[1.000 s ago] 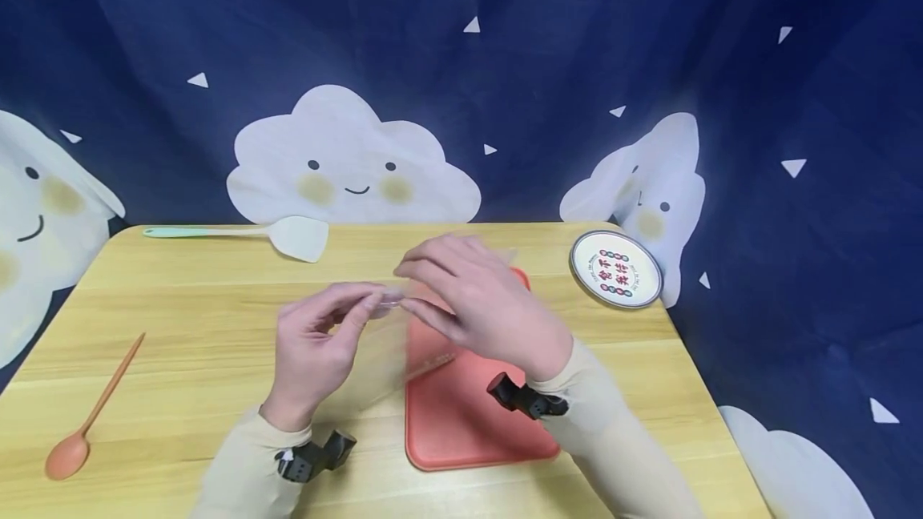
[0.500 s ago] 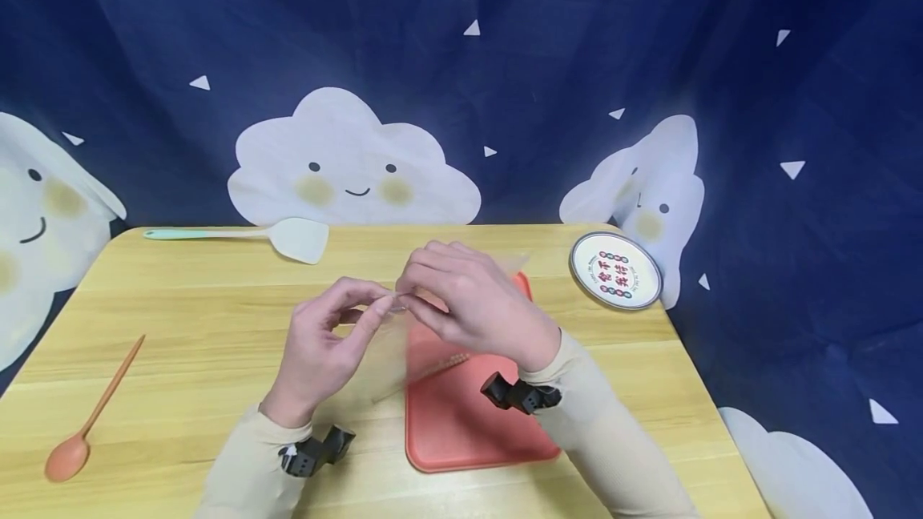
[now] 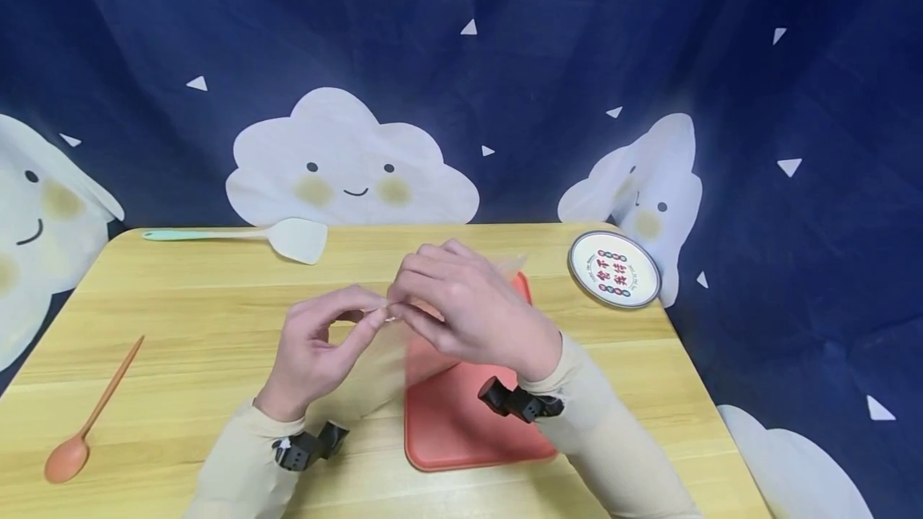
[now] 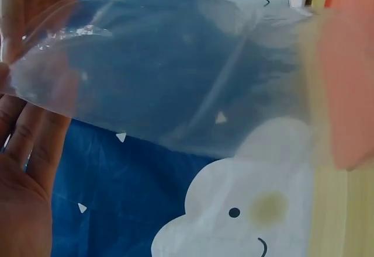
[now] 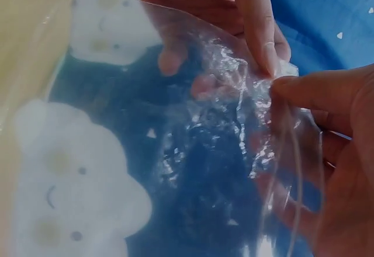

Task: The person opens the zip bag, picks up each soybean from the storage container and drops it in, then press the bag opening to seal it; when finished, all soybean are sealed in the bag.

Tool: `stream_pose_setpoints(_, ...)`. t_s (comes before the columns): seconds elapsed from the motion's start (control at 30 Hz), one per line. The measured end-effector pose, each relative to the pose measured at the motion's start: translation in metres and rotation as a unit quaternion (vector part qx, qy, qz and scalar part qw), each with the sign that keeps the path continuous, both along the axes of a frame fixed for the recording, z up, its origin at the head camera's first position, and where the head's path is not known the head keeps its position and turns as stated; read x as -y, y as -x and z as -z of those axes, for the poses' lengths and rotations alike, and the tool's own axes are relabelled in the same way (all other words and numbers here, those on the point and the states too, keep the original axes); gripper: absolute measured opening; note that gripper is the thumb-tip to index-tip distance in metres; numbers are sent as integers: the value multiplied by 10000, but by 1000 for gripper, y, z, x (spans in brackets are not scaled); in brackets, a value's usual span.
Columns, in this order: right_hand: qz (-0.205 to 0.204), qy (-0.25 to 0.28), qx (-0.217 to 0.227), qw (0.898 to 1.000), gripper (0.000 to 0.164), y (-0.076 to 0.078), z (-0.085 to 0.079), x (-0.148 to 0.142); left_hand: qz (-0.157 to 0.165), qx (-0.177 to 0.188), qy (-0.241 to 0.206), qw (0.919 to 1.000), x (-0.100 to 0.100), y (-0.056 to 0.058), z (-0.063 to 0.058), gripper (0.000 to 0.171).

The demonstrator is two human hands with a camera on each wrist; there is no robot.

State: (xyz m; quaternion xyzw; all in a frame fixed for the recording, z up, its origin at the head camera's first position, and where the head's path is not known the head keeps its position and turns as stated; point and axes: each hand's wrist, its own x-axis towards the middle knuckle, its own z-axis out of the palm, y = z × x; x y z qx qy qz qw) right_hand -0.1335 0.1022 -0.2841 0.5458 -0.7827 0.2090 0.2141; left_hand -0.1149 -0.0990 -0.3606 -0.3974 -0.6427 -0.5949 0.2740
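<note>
A clear plastic zip bag hangs from both hands above the table, its lines of closure visible near the top edge in the right wrist view. My left hand pinches that edge between thumb and forefinger. Close against it, the right hand also pinches the edge, thumb and fingertips almost meeting the left ones. Through the thin film of the bag the table and a red tray show in the head view. In the left wrist view the bag stretches across the frame, nothing visible inside it.
The tray lies under the right hand. At the back left is a white spatula with a mint handle; an orange spoon lies front left. A white plate with printed characters sits back right. A blue curtain hangs behind.
My right hand has come down and in to the bag's edge, its fingers closing on it. Both hands have then shifted slightly left together, and the bag's lower part has swung a little.
</note>
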Motion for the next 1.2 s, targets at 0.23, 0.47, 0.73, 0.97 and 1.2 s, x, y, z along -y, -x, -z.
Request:
stream_pose_setpoints(0.23,-84,-59,140,9999,4,-2,2,-1,212,-319,92,9992,1,1,-3,18)
stream_pose_setpoints(0.47,-110,-75,574,9983,5,4,8,-14,55,-574,225,9981,6,-1,-5,21)
stream_pose_setpoints(0.73,64,-75,637,9979,2,9,7,-26,-222,-448,146,9986,14,-2,-3,25)
stream_pose_setpoints(0.97,402,-92,609,9973,4,11,6,-39,-358,-272,120,9989,21,0,0,24)
stream_pose_setpoints(1.2,621,-185,642,9958,5,12,9,-47,-687,-75,398,9968,25,4,4,17)
